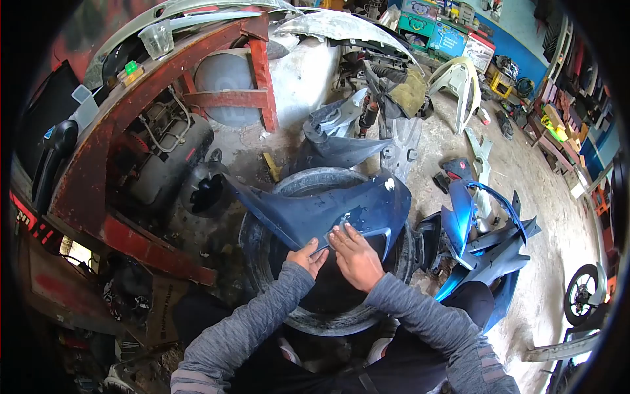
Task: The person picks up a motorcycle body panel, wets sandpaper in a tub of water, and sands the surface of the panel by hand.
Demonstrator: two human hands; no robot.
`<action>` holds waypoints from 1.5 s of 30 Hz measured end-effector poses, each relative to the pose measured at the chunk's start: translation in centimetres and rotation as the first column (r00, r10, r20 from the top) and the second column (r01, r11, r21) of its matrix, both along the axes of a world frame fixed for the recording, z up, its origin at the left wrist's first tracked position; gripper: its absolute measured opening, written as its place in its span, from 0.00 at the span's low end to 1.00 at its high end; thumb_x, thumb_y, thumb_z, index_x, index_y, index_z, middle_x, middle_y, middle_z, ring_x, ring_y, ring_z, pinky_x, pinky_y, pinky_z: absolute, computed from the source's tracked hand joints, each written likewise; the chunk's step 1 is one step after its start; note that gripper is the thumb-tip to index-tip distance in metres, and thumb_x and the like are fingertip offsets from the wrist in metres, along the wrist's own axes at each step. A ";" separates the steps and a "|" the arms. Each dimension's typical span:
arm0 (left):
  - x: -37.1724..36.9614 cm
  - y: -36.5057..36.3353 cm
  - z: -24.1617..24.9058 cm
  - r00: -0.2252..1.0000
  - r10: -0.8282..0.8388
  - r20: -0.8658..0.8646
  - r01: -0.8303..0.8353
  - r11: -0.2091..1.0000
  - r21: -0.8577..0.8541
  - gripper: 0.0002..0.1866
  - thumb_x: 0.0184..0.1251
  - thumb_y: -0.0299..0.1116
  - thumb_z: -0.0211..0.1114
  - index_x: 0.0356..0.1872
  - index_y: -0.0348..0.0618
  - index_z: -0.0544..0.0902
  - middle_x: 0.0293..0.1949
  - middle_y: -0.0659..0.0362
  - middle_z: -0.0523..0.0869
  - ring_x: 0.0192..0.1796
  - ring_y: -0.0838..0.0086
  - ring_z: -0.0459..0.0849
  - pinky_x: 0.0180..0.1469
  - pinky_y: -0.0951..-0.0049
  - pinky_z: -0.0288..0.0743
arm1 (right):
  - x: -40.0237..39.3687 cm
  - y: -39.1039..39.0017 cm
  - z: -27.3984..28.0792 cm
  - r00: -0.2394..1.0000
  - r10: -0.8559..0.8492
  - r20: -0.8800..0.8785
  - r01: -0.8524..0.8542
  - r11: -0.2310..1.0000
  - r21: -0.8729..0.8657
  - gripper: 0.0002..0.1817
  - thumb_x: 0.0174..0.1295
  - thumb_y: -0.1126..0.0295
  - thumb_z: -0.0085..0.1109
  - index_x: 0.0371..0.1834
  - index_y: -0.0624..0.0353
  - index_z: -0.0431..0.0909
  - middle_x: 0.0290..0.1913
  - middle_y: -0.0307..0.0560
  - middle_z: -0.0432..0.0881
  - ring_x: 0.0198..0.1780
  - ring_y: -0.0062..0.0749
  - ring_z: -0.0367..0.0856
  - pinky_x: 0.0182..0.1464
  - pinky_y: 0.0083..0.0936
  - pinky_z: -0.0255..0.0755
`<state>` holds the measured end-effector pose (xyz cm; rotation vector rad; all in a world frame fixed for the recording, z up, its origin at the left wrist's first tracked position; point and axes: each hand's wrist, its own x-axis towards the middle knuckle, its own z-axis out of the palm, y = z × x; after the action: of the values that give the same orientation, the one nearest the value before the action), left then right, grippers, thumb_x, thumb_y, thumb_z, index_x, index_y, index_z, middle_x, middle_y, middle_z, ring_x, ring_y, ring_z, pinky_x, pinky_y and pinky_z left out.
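Note:
A dark blue motorcycle fairing panel (pixel 321 209) lies across the rim of a round black tub (pixel 259 272), its surface wet and worn pale in patches. My left hand (pixel 307 258) grips the panel's near edge, thumb on top and the other fingers partly hidden. My right hand (pixel 357 257) presses its fingers flat on the panel, just left of a cut-out near its lower right corner. A thin greyish edge shows by the right fingertips; I cannot tell what it belongs to.
Bright blue fairing pieces (pixel 459 220) lie on the floor to the right. A red metal frame (pixel 167 52) and a compressor tank (pixel 167 161) stand at left. Beyond the tub are another dark panel (pixel 338 151) and a yellow-handled tool (pixel 271 166). A wheel (pixel 581 295) is at far right.

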<state>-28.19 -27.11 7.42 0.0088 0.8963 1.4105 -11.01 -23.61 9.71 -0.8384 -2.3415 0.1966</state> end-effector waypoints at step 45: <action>1.0 0.0 0.7 0.998 0.047 -0.030 -0.047 0.999 -0.010 0.10 0.69 0.23 0.67 0.46 0.36 0.76 0.44 0.55 0.83 0.45 0.66 0.85 0.54 0.61 0.84 | 1.2 1.5 0.2 0.994 -0.081 0.072 0.088 0.991 -0.097 0.22 0.66 0.73 0.53 0.64 0.68 0.76 0.69 0.62 0.73 0.75 0.68 0.61 0.74 0.53 0.59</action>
<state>-27.19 -27.09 8.17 0.0012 0.9340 1.4524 -9.77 -22.14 9.87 -1.0059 -2.3690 0.2550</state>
